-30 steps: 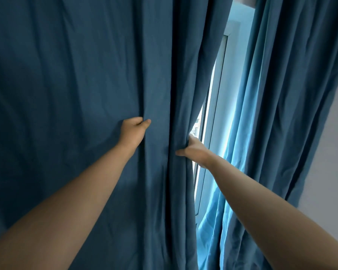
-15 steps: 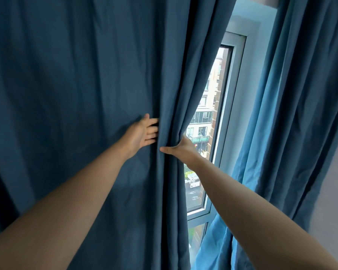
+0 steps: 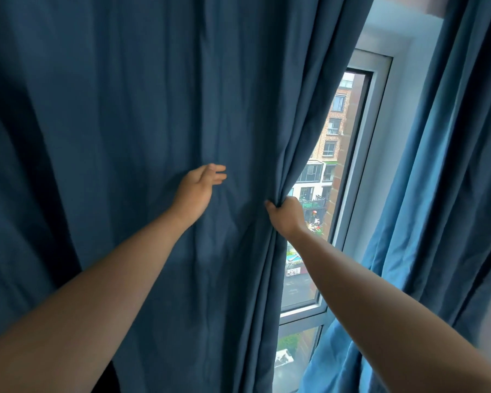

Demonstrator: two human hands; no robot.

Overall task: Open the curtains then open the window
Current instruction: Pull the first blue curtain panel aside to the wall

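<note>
Blue left curtain (image 3: 125, 137) bunched in right hand's (image 3: 287, 217) grip, left hand (image 3: 196, 191) slack, holding nothing, so one-handed tug likely slipping, folds swinging back over the window (image 3: 363, 154).

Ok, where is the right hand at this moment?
In the head view, the right hand sits right of centre, gripping the edge of the dark blue fabric curtain, beside the grey-framed window.

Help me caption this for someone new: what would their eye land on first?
A heavy dark blue fabric curtain fills the left and centre; the right hand has a grip on its bunched right edge, and the left hand is open before the cloth. Right of it, a bright strip of grey-framed glass window shows brick buildings outside.
</note>
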